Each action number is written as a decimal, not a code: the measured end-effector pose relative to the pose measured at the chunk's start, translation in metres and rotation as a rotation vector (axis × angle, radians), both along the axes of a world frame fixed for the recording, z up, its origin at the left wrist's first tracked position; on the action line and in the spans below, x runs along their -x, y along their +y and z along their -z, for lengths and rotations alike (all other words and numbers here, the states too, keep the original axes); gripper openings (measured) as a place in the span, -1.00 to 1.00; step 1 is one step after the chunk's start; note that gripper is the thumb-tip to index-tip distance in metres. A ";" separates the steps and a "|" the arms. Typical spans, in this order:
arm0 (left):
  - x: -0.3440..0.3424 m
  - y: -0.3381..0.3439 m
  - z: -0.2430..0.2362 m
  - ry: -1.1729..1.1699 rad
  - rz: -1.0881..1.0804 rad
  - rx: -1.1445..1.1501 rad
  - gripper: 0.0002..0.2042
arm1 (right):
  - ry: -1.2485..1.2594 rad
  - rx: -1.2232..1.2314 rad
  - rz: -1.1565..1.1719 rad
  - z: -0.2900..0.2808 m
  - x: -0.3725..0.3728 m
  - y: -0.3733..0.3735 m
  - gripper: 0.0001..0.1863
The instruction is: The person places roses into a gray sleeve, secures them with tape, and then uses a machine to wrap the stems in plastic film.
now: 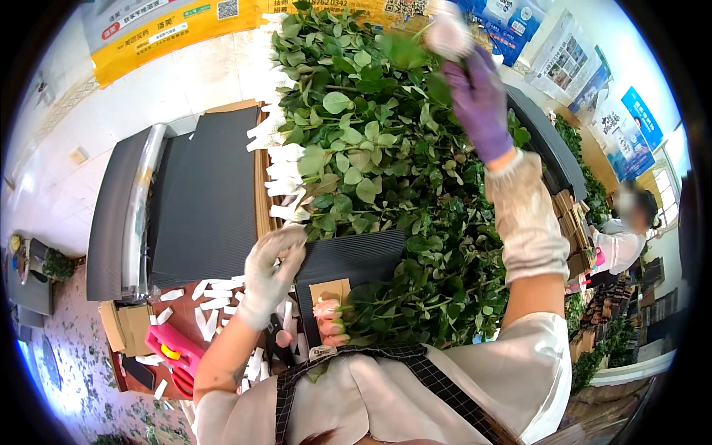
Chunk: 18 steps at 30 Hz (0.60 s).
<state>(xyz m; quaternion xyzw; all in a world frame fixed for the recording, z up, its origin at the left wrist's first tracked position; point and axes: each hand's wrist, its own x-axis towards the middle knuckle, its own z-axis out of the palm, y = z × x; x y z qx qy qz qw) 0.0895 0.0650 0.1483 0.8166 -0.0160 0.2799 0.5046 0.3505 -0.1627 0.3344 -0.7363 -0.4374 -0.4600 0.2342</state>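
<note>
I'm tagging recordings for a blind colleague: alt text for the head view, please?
A purple-gloved right hand holds a blurred pale bloom near piled leafy stems. The white-gloved left hand is at a ribbed black sheet, near peach-pink roses.

head view | left fisheye, worn on head | faces down over leafy stems [371, 170] | near, wide

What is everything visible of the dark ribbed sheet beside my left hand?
The dark grey sheet has fine parallel ribs and looks like corrugated plastic or card. Its right end borders green leaves; a brown cardboard piece overlaps its lower part. The gloved left hand is at its left edge; contact and tilt are unclear.
</note>
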 end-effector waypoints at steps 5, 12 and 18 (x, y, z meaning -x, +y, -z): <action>-0.002 0.018 -0.031 -0.036 -0.047 -0.164 -0.81 | 0.191 0.236 -0.128 -0.015 -0.017 -0.022 -0.66; 0.116 0.134 0.080 0.001 -0.577 0.125 -0.81 | 0.257 -0.001 0.420 -0.155 0.052 -0.218 -0.65; 0.082 0.028 0.008 -0.008 -0.256 0.146 -0.76 | 0.541 0.190 0.157 -0.083 0.103 -0.160 -0.64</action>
